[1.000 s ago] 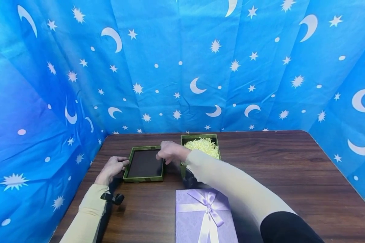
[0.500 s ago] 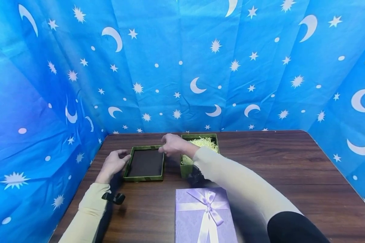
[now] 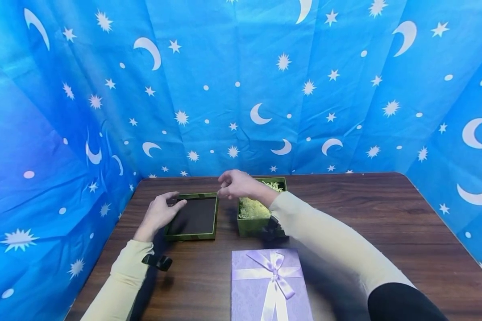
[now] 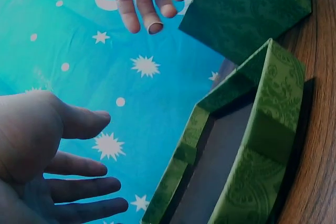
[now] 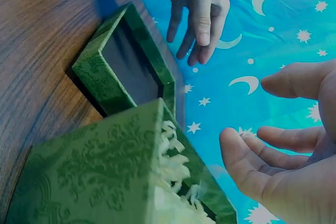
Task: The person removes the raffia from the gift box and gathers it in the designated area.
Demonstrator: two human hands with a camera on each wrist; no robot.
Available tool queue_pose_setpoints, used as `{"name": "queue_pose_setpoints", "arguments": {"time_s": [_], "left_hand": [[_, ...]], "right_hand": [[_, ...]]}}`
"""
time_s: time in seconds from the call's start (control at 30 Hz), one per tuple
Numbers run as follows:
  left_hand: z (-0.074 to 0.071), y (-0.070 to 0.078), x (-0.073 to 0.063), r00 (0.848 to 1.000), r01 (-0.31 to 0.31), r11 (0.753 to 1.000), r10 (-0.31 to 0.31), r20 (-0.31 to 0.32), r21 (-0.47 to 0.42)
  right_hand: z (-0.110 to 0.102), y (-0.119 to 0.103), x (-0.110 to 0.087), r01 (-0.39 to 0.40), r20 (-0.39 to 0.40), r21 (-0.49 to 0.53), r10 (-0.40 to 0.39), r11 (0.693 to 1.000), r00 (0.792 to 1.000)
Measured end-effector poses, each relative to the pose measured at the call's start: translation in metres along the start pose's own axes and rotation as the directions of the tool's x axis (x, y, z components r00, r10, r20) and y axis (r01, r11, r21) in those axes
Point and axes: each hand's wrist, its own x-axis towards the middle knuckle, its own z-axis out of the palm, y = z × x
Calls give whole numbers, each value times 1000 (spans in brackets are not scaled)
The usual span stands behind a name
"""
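Observation:
A shallow green patterned box lid [image 3: 190,236] lies hollow side up on the table, its inside dark. My left hand [image 3: 159,214] hovers over its left side, fingers apart and holding nothing; the left wrist view shows a gap between that hand [image 4: 47,166] and the lid [image 4: 268,124]. To the lid's right stands the deeper green box [image 3: 257,227], holding pale yellow shredded paper [image 3: 252,208]. Raised in the air between lid and box is my right hand [image 3: 238,185], loosely bent and holding nothing. In the right wrist view its thumb and fingers [image 5: 286,184] stand apart.
A lavender gift box [image 3: 251,296] with a ribbon bow [image 3: 276,269] sits at the table's front. The wooden table [image 3: 365,227] ends at a blue curtain [image 3: 209,107] with moons and stars. My right forearm crosses above the table right of the green box.
Both hands have moved away from the lid's edges. My right hand has risen and shifted right towards the box; my left hand has lifted and moved slightly right over the lid.

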Motion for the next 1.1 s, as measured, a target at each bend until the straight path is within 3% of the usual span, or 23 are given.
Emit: {"name": "queue_pose_setpoints", "arguments": {"time_s": [0.3, 0.53, 1.1], "left_hand": [[7, 16, 2, 997, -76, 997, 77, 16, -30], [15, 26, 2, 989, -137, 988, 141, 51, -69], [31, 48, 3, 974, -205, 975, 212, 86, -85]], "right_hand": [[-18, 9, -15, 38, -43, -77, -41, 996, 998], [-31, 18, -24, 80, -62, -195, -93, 977, 994], [-52, 39, -44, 94, 10, -332, -96, 939, 995]]}}
